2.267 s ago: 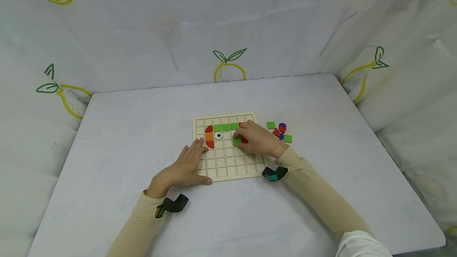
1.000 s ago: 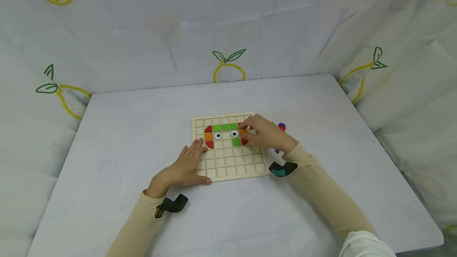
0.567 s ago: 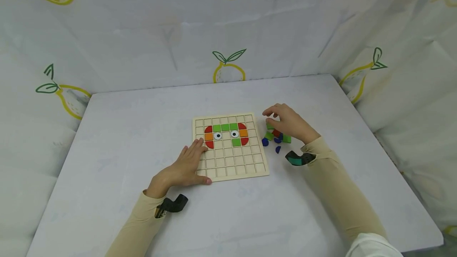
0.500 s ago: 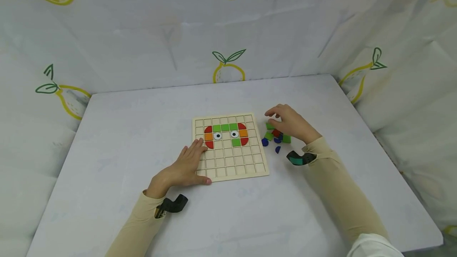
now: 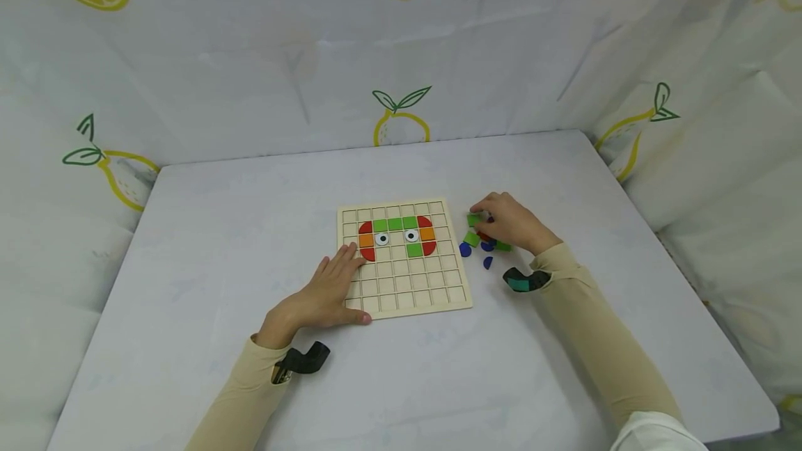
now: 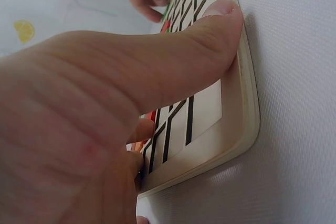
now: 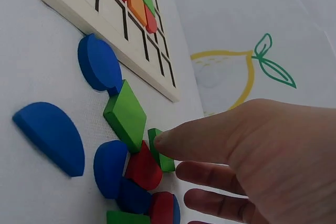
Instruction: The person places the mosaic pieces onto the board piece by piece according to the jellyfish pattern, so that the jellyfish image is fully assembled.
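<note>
A square wooden grid board point(image 5: 404, 291) lies on the table. Set in it are red quarter-round tiles point(image 5: 429, 248), orange square tiles point(image 5: 427, 234), green square tiles point(image 5: 414, 249) and two eye tiles point(image 5: 411, 235). My left hand point(image 5: 322, 294) rests spread on the board's left edge; in the left wrist view its thumb point(image 6: 173, 66) lies over the near frame. To the board's right, my right hand point(image 5: 514, 223) reaches over loose tiles. In the right wrist view its thumb tip overlaps a green tile point(image 7: 160, 156), while the fingers point(image 7: 210, 177) stay apart from the thumb.
Loose tiles lie close to the board's right edge: blue rounded tiles point(image 7: 50, 135), green squares point(image 7: 126, 114) and red ones point(image 7: 144, 169). The hand partly covers this pile in the head view. A white curtain with lemon prints point(image 5: 401, 127) hangs behind the white table point(image 5: 250, 228).
My right hand has left the right side of the board, uncovering an orange tile and an eye tile, and moved right to the loose tiles. Lately it has lowered over them. The left hand stays still.
</note>
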### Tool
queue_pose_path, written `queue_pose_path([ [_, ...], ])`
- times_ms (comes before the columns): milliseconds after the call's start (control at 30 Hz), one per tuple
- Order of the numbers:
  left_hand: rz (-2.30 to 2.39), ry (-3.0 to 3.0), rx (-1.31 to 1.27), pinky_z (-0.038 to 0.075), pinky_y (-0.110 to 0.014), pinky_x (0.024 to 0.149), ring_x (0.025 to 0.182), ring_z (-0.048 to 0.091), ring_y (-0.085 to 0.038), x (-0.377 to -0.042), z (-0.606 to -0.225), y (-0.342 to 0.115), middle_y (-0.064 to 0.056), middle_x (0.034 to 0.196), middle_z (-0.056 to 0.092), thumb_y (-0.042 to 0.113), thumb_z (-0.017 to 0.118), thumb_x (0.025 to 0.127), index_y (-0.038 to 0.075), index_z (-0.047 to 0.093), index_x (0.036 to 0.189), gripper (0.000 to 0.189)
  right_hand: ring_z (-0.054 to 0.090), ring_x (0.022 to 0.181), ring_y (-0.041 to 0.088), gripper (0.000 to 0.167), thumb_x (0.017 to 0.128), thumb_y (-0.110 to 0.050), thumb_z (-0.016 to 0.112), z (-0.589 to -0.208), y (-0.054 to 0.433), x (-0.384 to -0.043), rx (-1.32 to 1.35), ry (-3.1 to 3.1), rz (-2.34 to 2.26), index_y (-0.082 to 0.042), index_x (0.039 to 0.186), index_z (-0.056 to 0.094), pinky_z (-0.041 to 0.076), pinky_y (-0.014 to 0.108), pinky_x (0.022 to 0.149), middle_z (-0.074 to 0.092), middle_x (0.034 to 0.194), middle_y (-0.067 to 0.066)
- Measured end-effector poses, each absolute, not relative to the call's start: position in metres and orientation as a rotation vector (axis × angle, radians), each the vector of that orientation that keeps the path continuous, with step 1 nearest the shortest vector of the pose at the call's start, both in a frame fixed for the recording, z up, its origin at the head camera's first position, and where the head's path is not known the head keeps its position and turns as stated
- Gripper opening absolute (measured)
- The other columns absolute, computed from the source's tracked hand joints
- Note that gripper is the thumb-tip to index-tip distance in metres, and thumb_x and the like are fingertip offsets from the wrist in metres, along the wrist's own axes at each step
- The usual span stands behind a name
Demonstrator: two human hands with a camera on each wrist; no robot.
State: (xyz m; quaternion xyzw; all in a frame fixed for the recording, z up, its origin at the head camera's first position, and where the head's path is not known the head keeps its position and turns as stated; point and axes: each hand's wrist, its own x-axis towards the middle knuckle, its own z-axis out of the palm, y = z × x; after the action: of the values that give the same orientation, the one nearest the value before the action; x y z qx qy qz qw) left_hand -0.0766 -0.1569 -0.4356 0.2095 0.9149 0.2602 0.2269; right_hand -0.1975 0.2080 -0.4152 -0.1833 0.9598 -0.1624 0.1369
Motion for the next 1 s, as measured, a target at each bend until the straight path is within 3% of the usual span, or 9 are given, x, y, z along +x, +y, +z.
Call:
queue_pose_path([
  [600, 0.707, 2.515, 0.573, 0.002, -0.061, 0.127, 0.16, -0.004, -0.036, -0.077, -0.434, -0.156, -0.019, 0.172, -0.001, 0.042, 0.083, 0.082, 0.001, 0.024, 0.158, 0.105, 0.054, 0.103, 0.029, 0.038, 0.095, -0.021, 0.07, -0.418, 0.206, -0.198, -0.518, 2.803, -0.445, -0.004, 0.129, 0.068, 0.052, 0.042, 0.085, 0.065, 0.121, 0.017],
  [1000, 0.697, 2.517, 0.571, 0.002, -0.061, 0.127, 0.16, -0.004, -0.036, -0.077, -0.434, -0.155, -0.019, 0.171, 0.0, 0.042, 0.083, 0.082, 0.001, 0.024, 0.157, 0.104, 0.054, 0.114, 0.031, 0.038, 0.097, -0.023, 0.069, -0.403, 0.196, -0.193, -0.596, 2.788, -0.701, -0.006, 0.13, 0.066, 0.053, 0.047, 0.093, 0.064, 0.121, 0.013],
])
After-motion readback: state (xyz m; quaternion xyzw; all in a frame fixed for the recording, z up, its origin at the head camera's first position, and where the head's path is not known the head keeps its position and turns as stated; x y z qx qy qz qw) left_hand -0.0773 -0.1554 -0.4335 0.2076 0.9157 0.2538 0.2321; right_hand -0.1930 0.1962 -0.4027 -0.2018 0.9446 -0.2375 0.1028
